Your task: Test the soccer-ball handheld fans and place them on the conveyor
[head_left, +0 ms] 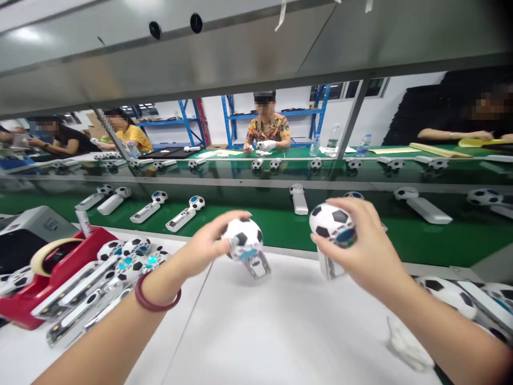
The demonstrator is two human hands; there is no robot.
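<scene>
My left hand (205, 247) grips the round head of a soccer-ball-headed handheld device (245, 234), its thumb and fingers on either side of the ball. The device's pale handle points down and toward me above the white worktop. My right hand (363, 235) holds a second soccer-ball-headed device (329, 218) by its ball. A blue patch shows on that ball near my fingers, and its handle hangs downward, partly hidden behind my thumb. At the left, a pile of similar devices (130, 262) lies on the worktop, handles toward me.
A red tape dispenser (76, 267) stands at the left. Beyond the worktop edge, a green conveyor belt (240, 214) carries several more devices. More ball heads (449, 294) and a crumpled white item (409, 345) lie at the right. Several people (266, 131) sit across; a metal shelf (240, 59) hangs overhead.
</scene>
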